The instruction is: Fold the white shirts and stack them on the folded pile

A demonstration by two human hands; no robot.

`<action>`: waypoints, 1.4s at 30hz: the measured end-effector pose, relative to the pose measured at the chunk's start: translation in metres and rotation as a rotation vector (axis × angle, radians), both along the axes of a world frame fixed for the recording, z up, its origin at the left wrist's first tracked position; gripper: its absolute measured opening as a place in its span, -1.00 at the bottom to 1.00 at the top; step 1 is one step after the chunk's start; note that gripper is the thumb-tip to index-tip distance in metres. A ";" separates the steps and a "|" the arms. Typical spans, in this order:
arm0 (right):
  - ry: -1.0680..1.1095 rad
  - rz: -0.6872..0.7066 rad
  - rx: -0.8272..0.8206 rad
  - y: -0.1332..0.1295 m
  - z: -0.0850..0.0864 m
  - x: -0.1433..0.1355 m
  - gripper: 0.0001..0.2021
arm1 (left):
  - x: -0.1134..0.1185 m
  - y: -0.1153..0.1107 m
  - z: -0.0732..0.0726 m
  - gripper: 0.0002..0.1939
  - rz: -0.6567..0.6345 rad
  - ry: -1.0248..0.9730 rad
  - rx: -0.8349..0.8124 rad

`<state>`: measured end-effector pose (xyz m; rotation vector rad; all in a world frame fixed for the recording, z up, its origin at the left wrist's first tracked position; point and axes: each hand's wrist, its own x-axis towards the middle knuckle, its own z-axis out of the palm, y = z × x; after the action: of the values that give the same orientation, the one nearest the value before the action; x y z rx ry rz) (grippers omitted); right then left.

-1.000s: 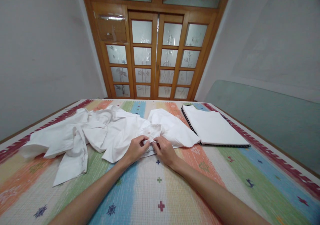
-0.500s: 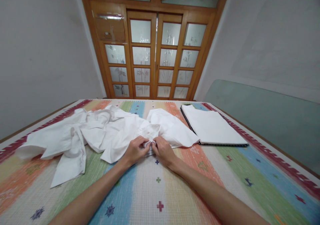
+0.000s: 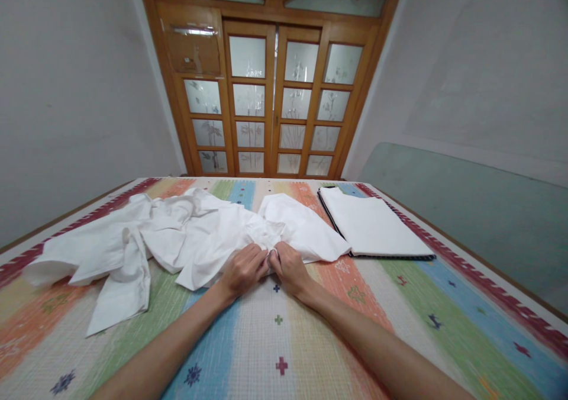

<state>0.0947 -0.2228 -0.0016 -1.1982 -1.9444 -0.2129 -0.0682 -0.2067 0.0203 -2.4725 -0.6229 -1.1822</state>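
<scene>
A crumpled white garment [image 3: 177, 234] lies spread across the striped, many-coloured bedspread [image 3: 284, 335]. My left hand [image 3: 242, 268] and my right hand [image 3: 288, 267] sit side by side at its near edge, fingers pinched on a small fold of the white cloth between them. Both forearms reach in from the bottom of the view. Exactly what part of the cloth is pinched is hidden by my fingers.
A neatly folded white cloth [image 3: 373, 225] lies on a dark flat board at the right. A wooden door with frosted glass panes [image 3: 270, 104] stands behind the bed. Plain walls close in on both sides.
My two hands have drawn closer together on the cloth's edge and gathered the fold tighter. The view has shifted slightly.
</scene>
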 end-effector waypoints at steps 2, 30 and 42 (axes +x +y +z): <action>0.001 -0.008 0.009 -0.001 0.000 -0.001 -0.73 | 0.000 0.000 0.002 -0.87 -0.005 0.007 -0.008; 0.068 -0.004 0.291 -0.012 0.104 0.077 -0.55 | -0.065 0.005 0.083 -0.78 0.117 -0.119 -0.048; 0.061 -0.313 0.375 0.025 0.157 0.048 -0.93 | -0.052 0.038 0.144 -0.85 0.497 -0.115 -0.344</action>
<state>0.1427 -0.1980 0.1557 -1.2291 -1.5678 -0.6649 -0.1206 -0.1688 0.1642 -2.3007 -1.4785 -1.0860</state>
